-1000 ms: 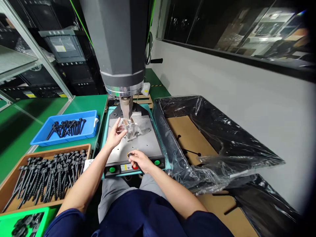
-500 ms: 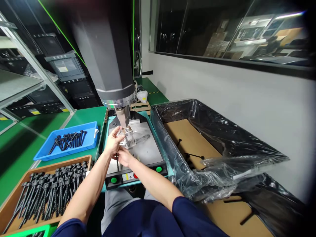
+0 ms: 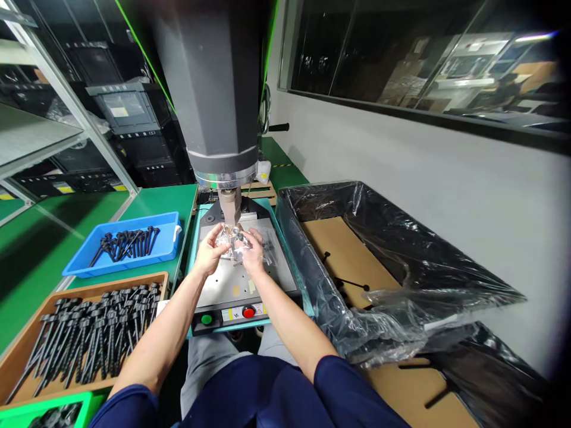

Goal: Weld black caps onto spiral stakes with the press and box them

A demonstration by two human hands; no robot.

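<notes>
The right hand (image 3: 253, 249) has its grip pinched on a small black part (image 3: 241, 236) at the shiny metal fixture (image 3: 235, 230), just below the blocky grey metal tool (image 3: 230, 208). The left hand (image 3: 211, 251) curves round the fixture's left side; I cannot tell whether its grip grasps anything. Left of both, a shallow blue plastic tray (image 3: 127, 269) of long black pieces (image 3: 129, 244) stands on the green worktop (image 3: 163, 199).

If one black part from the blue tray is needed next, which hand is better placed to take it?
Probably the left hand: the blue tray lies to its left, and the right hand is farther away, beyond the left one.
</notes>
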